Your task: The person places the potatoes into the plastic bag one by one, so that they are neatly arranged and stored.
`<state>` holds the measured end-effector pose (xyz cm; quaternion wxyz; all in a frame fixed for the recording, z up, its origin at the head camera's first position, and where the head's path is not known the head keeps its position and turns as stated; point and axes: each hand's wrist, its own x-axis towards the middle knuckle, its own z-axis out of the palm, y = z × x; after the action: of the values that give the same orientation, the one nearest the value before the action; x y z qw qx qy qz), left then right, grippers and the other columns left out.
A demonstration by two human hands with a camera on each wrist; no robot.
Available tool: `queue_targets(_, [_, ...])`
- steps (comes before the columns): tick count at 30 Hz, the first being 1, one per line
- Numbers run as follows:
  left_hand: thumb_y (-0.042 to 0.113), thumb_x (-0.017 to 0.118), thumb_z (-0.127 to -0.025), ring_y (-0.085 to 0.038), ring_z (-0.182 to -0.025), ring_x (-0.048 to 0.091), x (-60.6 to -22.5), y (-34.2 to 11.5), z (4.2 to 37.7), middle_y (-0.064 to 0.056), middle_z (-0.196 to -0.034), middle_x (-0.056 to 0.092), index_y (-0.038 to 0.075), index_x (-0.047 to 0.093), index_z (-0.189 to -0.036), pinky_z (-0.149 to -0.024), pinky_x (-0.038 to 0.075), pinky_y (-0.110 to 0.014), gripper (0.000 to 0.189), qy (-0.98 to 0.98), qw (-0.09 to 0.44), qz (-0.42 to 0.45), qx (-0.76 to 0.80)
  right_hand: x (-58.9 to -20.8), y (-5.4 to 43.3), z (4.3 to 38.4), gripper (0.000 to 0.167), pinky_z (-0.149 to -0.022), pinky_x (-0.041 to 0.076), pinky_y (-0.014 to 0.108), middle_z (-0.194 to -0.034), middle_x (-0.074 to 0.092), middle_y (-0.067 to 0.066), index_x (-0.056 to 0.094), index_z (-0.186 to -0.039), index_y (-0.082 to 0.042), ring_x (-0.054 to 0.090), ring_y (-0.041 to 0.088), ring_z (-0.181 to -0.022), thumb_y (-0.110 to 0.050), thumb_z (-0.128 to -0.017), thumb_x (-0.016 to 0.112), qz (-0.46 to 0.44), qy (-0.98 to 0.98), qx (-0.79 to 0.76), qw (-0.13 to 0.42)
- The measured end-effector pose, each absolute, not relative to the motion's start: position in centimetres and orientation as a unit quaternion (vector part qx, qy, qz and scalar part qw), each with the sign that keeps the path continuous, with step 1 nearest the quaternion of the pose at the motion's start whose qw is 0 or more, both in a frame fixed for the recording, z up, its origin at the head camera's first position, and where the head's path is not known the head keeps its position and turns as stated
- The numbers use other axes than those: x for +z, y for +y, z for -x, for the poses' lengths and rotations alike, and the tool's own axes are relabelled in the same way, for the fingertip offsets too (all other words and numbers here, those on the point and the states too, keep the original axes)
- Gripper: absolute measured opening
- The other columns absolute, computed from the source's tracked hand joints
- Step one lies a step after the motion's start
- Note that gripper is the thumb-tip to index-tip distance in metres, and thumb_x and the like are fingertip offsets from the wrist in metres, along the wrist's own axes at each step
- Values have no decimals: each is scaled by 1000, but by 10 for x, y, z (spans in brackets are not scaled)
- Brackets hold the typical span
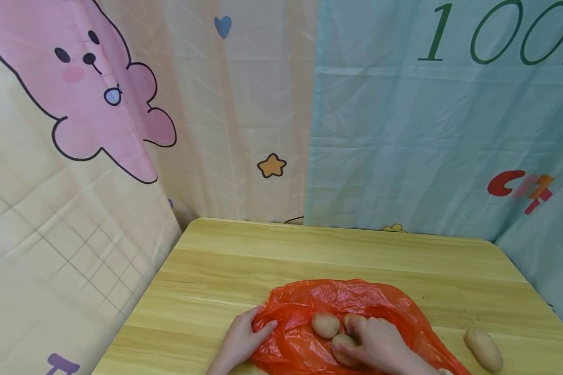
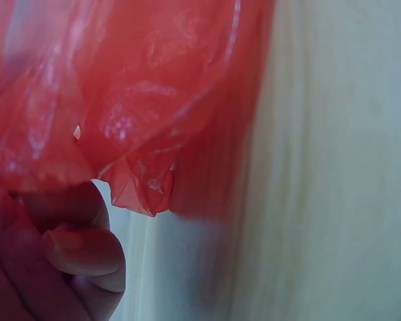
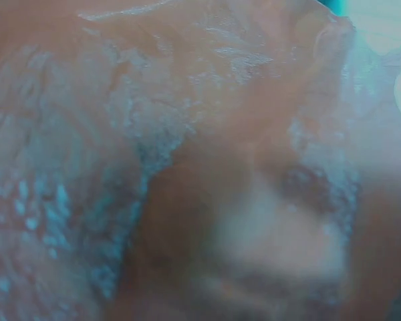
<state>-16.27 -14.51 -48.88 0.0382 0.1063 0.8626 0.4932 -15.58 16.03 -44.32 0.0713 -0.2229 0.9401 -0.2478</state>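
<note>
A red plastic bag point(image 1: 305, 291) lies spread on the table, its mouth turned up. My left hand point(image 1: 242, 338) grips its left edge, the thumb over the film; in the left wrist view the fingers point(image 2: 87, 251) are curled beneath the bag point(image 2: 140, 120). My right hand point(image 1: 380, 341) reaches into the bag and holds a potato point(image 1: 341, 348) with thumb and fingers. Another potato point(image 1: 325, 325) rests just left of those fingers, and a further potato shows partly behind them. The right wrist view is blurred, with crinkled film point(image 3: 67, 147) filling much of it.
A single oblong potato point(image 1: 484, 350) lies on the wooden table point(image 1: 244, 250), right of the bag. Printed curtains point(image 1: 403, 146) hang behind the table's far edge and along its left side.
</note>
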Motion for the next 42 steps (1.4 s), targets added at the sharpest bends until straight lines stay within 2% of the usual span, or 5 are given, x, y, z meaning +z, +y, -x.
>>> queue_targets(10, [36, 66, -89, -14, -88, 62, -489, -145, 163, -6, -107, 66, 0, 60, -122, -74, 52, -30, 50, 863, 36, -108, 492, -432, 161, 155, 42, -47, 26, 27, -54, 29, -10, 50, -74, -24, 37, 10, -47, -63, -78, 64, 159, 960, -214, 87])
queue_targets(18, [38, 65, -89, -13, -89, 62, -492, -144, 164, -3, -105, 66, 2, 61, -120, -75, 51, -29, 48, 868, 27, -110, 483, -417, 167, 153, 29, -43, 33, 28, -55, 43, -14, 57, -81, -24, 39, 6, -46, -51, -81, 69, 150, 968, -201, 23])
queue_targets(27, [38, 66, -89, -12, -87, 61, -493, -143, 164, -3, -105, 66, 3, 62, -120, -74, 51, -28, 47, 865, 31, -110, 488, -392, 178, 155, 21, -46, 37, 27, -59, 49, -17, 58, -80, -26, 43, 2, -48, -39, -80, 74, 133, 967, -211, -52])
queue_targets(36, [37, 66, -89, -11, -86, 61, -493, -143, 164, -3, -105, 66, 3, 61, -120, -73, 51, -27, 47, 864, 33, -112, 489, -372, 204, 157, 28, -52, 44, 33, -71, 60, -8, 64, -92, -15, 54, 9, -58, -40, -83, 72, 95, 972, -212, -42])
queue_targets(42, [36, 66, -89, -12, -85, 61, -492, -143, 164, -4, -105, 66, 1, 60, -121, -72, 52, -27, 48, 863, 38, -109, 491, -366, 225, 158, 33, -54, 45, 34, -75, 62, -4, 64, -95, -13, 54, 11, -60, -43, -83, 71, 67, 977, -197, -51])
